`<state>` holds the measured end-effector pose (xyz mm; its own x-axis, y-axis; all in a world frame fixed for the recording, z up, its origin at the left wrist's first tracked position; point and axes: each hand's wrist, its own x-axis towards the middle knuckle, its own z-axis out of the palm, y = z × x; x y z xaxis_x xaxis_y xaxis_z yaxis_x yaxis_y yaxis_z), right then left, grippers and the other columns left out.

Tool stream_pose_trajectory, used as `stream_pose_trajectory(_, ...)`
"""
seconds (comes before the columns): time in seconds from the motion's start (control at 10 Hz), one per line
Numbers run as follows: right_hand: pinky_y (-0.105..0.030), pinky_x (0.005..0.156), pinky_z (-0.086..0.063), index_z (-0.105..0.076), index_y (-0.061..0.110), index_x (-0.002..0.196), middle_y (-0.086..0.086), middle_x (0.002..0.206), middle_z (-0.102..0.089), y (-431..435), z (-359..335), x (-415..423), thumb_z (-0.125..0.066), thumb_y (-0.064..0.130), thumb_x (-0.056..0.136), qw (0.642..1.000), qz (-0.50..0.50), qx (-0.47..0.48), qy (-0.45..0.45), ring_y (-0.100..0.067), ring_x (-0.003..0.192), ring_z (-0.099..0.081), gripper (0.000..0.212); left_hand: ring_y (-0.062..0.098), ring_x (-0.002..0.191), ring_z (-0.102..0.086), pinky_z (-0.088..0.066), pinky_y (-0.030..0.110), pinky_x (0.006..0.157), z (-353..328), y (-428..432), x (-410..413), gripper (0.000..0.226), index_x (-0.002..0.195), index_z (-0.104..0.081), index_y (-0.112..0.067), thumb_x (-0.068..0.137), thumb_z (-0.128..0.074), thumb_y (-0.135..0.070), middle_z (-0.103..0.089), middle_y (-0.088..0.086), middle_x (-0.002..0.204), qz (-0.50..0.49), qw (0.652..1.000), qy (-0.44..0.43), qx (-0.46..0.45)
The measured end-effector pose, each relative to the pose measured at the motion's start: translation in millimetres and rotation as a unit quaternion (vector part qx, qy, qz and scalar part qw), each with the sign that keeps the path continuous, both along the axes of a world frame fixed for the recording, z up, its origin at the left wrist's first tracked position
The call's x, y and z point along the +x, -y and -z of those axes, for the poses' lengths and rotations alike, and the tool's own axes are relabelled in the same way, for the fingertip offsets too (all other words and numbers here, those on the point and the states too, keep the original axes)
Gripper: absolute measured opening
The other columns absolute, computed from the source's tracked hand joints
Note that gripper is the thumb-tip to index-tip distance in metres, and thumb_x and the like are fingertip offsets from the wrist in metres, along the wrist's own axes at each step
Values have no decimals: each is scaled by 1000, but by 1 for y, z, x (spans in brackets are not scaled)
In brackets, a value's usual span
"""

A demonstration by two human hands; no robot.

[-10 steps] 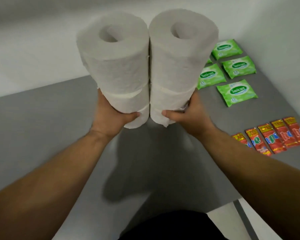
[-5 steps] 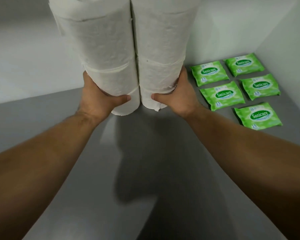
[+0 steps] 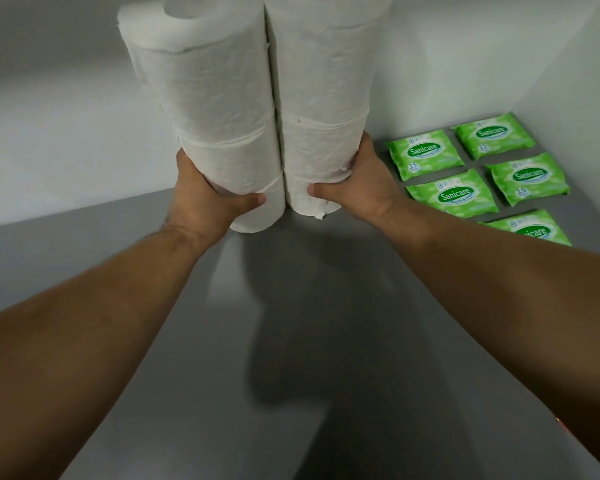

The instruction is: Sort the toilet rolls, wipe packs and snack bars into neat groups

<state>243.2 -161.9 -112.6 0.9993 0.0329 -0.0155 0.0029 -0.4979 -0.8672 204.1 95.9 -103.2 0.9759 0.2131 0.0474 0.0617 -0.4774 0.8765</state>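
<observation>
Two stacks of toilet rolls (image 3: 267, 109), side by side and touching, are carried above the grey table (image 3: 291, 341); the left hand (image 3: 205, 202) and right hand (image 3: 361, 181) each clasp a bottom roll, thumbs in front; wipe packs (image 3: 475, 171) lie right of the right fingers; gripped so low, the upper rolls could topple if tilted.
</observation>
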Motion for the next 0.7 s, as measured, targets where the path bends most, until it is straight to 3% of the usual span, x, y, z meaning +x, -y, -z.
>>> stream_pose_trajectory(0.1,-23,90,-43,-30,27,151,13,133,-57,0,-4,-10,-94,41,58,1000,5,-11,-8,-9,114,-56,114,14,134,-51,-48,45,113,3,0,-10,124,151,-27,-33,51,-98,-49,-48,-16,147,-9,999,-31,-4)
stream_pose_trajectory(0.2,-26,88,-44,-37,26,145,11,131,-61,5,-7,-27,-92,41,63,1000,4,-30,-6,-17,117,-60,101,23,135,-54,-51,49,109,11,-1,-23,117,154,-25,-36,61,-96,-37,-46,-8,153,-12,997,-73,-17)
stream_pose_trajectory(0.3,-26,84,-43,-38,26,145,14,122,-62,14,-10,-50,-89,45,68,998,19,-57,-2,-20,119,-62,94,23,131,-57,-54,44,101,18,3,-40,111,157,-22,-33,72,-94,-28,-42,-1,160,-10,992,-125,-6)
stream_pose_trajectory(0.4,-30,97,-47,-28,24,156,3,138,-59,21,-12,-75,-86,52,71,996,34,-77,-20,-21,126,-58,106,21,125,-59,-51,38,93,20,9,-57,104,158,-26,-30,77,-91,-28,-44,-2,160,4,990,-139,0)
stream_pose_trajectory(0.7,-41,111,-42,-28,23,158,-7,141,-58,52,-28,-148,-81,48,80,995,83,-54,-26,-22,131,-55,97,27,130,-61,-50,46,108,-2,25,-85,88,157,-35,-27,84,-84,-30,-49,2,157,58,989,-135,17)
